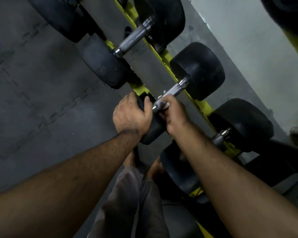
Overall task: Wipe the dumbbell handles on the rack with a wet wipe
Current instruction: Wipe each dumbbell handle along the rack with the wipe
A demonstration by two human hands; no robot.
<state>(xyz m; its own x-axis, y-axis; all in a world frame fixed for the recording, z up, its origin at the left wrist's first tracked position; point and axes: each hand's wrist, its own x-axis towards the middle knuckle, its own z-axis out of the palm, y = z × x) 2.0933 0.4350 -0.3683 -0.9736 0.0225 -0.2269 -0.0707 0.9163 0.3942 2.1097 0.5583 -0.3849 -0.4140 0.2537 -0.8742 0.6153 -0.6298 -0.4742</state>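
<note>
Midway, it seems | right hand (175, 114) grips wipe (163, 105) round handle (169, 96) | left hand (132, 114) clasps weight (151, 129) beside it | handles beyond unwiped, I judge.

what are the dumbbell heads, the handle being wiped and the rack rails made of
The round black dumbbell heads look like matte rubber or rubber coating: dull and scuffed, without glare. The silver handle under the right hand looks like chromed steel, with a crosshatched knurled grip and shiny collars. The yellow-green rack rails look like painted metal, flat-edged with an even colour, though the blur leaves that open.
</note>
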